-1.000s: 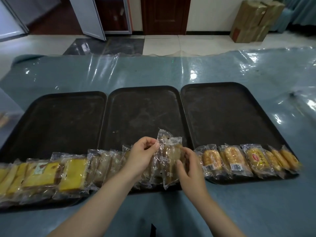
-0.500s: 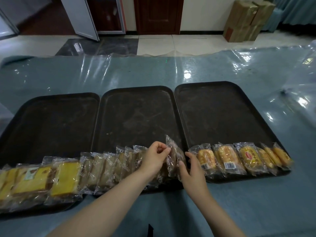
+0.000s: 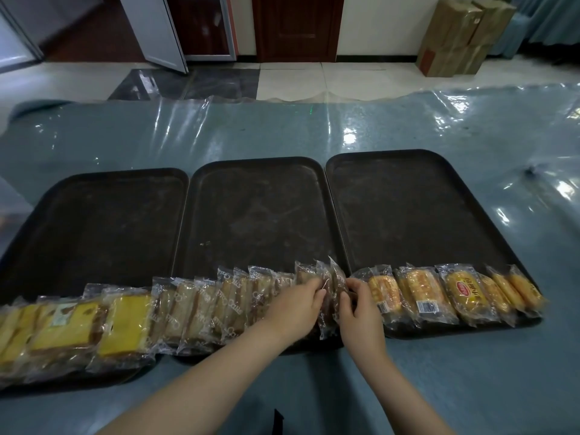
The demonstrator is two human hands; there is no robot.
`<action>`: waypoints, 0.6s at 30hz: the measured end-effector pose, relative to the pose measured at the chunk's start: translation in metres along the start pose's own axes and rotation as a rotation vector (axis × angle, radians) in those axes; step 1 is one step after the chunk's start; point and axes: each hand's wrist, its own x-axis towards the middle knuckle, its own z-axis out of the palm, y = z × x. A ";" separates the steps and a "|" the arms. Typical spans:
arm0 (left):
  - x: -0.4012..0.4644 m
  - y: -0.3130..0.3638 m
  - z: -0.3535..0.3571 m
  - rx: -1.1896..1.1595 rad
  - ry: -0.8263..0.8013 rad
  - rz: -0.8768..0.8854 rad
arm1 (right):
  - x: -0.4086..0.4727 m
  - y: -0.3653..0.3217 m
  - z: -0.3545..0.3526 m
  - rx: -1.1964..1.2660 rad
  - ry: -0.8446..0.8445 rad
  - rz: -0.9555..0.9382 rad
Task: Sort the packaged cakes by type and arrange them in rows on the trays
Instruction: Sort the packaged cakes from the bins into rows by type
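Both hands' fingers pinch brown cake packet (image 3: 330,288) on middle tray (image 3: 257,215); wrapper lettering unreadable.

Looks like a back room or storeroom, not a home kitchen: counter (image 3: 408,127) under clear plastic sheeting, three black trays (image 3: 257,215) ahead of the hand (image 3: 295,309), tiled floor (image 3: 288,80), stacked cardboard boxes (image 3: 455,36) far right, dark wooden door (image 3: 296,26) beyond.
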 end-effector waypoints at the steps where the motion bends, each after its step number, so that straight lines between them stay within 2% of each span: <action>1: -0.001 0.000 0.000 0.034 0.008 0.016 | -0.001 0.000 -0.001 0.002 0.006 -0.011; 9: 0.002 -0.015 -0.008 0.261 0.014 -0.057 | -0.010 0.007 0.008 -0.079 -0.025 -0.160; 12: 0.002 -0.025 -0.011 0.268 -0.020 -0.144 | -0.011 0.007 0.013 -0.182 -0.065 -0.217; 18: -0.005 -0.027 -0.015 0.262 -0.016 -0.116 | -0.010 0.004 0.014 -0.214 -0.101 -0.203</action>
